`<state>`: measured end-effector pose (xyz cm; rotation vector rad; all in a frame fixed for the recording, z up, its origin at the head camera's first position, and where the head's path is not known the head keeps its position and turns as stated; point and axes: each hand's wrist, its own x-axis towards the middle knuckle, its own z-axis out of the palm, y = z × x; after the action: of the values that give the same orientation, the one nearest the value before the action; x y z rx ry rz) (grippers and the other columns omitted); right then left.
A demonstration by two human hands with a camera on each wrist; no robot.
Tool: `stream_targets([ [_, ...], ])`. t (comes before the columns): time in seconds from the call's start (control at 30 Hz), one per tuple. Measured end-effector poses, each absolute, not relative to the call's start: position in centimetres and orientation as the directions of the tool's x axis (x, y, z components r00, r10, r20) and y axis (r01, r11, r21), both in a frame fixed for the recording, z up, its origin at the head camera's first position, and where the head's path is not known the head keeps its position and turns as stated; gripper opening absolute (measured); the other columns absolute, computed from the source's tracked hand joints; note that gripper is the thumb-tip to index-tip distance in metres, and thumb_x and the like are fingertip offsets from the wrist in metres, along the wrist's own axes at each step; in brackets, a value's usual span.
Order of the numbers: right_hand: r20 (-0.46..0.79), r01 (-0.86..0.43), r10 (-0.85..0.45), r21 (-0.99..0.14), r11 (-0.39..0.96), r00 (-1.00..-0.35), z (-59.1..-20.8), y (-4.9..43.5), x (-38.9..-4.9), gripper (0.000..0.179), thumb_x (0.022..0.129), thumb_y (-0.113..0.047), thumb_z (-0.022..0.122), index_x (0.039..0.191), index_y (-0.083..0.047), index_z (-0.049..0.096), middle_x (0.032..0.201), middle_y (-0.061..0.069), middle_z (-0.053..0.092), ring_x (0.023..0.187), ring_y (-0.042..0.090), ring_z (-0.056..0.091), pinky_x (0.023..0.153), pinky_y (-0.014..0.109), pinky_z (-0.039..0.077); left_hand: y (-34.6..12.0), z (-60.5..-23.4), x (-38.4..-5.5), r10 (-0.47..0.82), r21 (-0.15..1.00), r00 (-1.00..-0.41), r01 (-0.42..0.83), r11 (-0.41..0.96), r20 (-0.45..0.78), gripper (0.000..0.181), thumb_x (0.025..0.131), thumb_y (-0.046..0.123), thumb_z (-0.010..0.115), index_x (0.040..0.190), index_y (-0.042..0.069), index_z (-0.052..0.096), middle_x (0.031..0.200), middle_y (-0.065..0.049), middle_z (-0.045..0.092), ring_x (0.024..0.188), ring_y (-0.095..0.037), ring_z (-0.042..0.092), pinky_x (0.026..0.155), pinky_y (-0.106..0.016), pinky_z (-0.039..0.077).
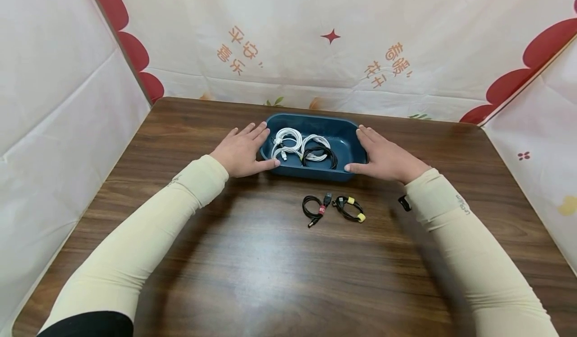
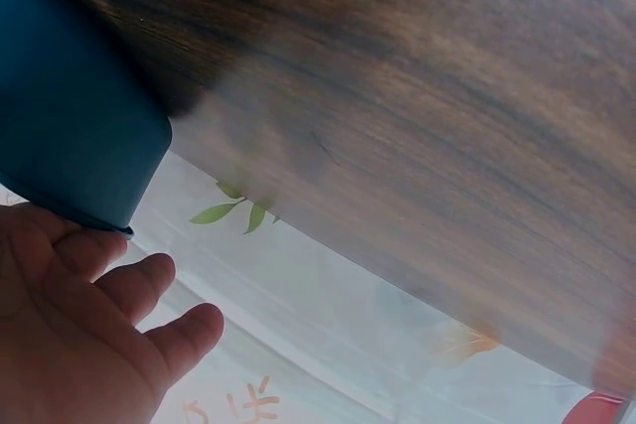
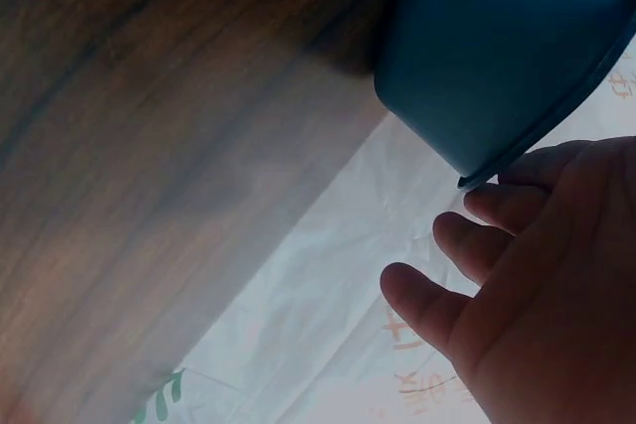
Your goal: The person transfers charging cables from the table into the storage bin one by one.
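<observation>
A dark blue rectangular bin [image 1: 311, 174] stands near the table's far edge. Inside it lie two coiled white cables [image 1: 288, 129] and, overlapping the right one, a coiled black cable [image 1: 335, 161]. My left hand [image 1: 241, 152] touches the bin's left end, its fingers extended along the rim and its thumb at the front corner. At the other end, my right hand [image 1: 389, 157] rests against the rim in the same way, thumb over the front corner. Both wrist views show fingertips at the rim of the bin's outer wall [image 2: 79, 116].
Before the bin, on the brown wooden table [image 1: 252, 267], lie a coiled black cable with a red tie [image 1: 322, 209] and another with yellow ties [image 1: 361, 218]. A printed white cloth [image 1: 293, 51] hangs behind and along both sides.
</observation>
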<state>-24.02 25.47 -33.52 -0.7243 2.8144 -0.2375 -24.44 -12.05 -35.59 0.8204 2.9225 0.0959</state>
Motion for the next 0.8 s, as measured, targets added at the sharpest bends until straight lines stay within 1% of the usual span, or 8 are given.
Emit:
stream_targets([
  [0.2,-0.183,-0.443,-0.476,-0.195,0.875,-0.86,-33.9,25.9,-23.7,0.109,0.09,-0.068,0.055,0.155,0.008,0.014,0.163,0.024,0.006,0.15,0.038,0.0,0.117,0.055,0.013,-11.7,-35.7,-24.4,0.525,0.099,-0.847,0.517,0.85,-0.08,0.106,0.085,0.087,0.027,0.16,0.012,0.022,0.165,-0.006,0.013,0.151,-0.03,0.012,0.117,-0.057,0.014],
  [0.3,-0.179,-0.444,-0.473,-0.181,0.878,-0.862,-34.1,26.0,-23.7,0.108,0.09,-0.069,0.053,0.155,0.008,0.015,0.163,0.023,0.007,0.15,0.038,0.001,0.117,0.055,0.013,-11.7,-35.7,-24.4,0.522,0.11,-0.849,0.513,0.851,-0.081,0.105,0.086,0.086,0.028,0.16,0.011,0.021,0.166,-0.006,0.013,0.151,-0.03,0.011,0.117,-0.057,0.014],
  [0.4,-0.179,-0.437,-0.468,-0.187,0.88,-0.866,-34.3,26.0,-23.7,0.107,0.09,-0.07,0.052,0.156,0.006,0.015,0.164,0.02,0.005,0.15,0.037,0.001,0.117,0.055,0.014,-11.9,-35.8,-24.3,0.518,0.114,-0.852,0.508,0.854,-0.082,0.105,0.086,0.086,0.029,0.16,0.012,0.021,0.166,-0.006,0.012,0.151,-0.03,0.011,0.117,-0.057,0.014],
  [0.53,-0.178,-0.408,-0.446,-0.215,0.888,-0.877,-34.8,26.1,-23.8,0.107,0.09,-0.072,0.051,0.158,0.0,0.01,0.166,0.014,-0.001,0.151,0.035,0.0,0.117,0.055,0.013,-12.0,-35.7,-24.4,0.519,0.109,-0.852,0.51,0.853,-0.077,0.105,0.086,0.086,0.028,0.16,0.011,0.02,0.166,-0.006,0.012,0.151,-0.031,0.011,0.117,-0.057,0.015],
  [0.67,-0.165,-0.39,-0.43,-0.227,0.893,-0.888,-35.1,26.2,-23.7,0.108,0.089,-0.072,0.051,0.159,-0.002,0.008,0.166,0.011,-0.002,0.151,0.035,0.0,0.117,0.055,0.012,-11.9,-35.4,-24.2,0.524,0.094,-0.848,0.517,0.851,-0.074,0.104,0.088,0.084,0.029,0.16,0.01,0.019,0.165,-0.008,0.013,0.151,-0.033,0.011,0.117,-0.058,0.014],
  [0.73,-0.167,-0.389,-0.429,-0.226,0.893,-0.888,-35.2,26.2,-23.7,0.108,0.089,-0.073,0.05,0.159,-0.002,0.007,0.166,0.011,-0.003,0.151,0.035,0.0,0.118,0.055,0.011,-11.7,-35.1,-23.7,0.532,0.07,-0.845,0.528,0.846,-0.053,0.101,0.09,0.081,0.032,0.16,0.01,0.018,0.165,-0.008,0.013,0.151,-0.033,0.01,0.117,-0.058,0.012],
  [0.8,-0.17,-0.391,-0.43,-0.222,0.893,-0.887,-35.3,26.1,-23.6,0.108,0.089,-0.074,0.049,0.159,-0.003,0.007,0.166,0.011,-0.004,0.151,0.034,-0.001,0.118,0.055,0.011,-11.3,-34.6,-22.9,0.554,0.051,-0.833,0.553,0.832,-0.005,0.097,0.091,0.078,0.036,0.16,0.01,0.019,0.165,-0.008,0.015,0.151,-0.033,0.009,0.117,-0.058,0.01],
])
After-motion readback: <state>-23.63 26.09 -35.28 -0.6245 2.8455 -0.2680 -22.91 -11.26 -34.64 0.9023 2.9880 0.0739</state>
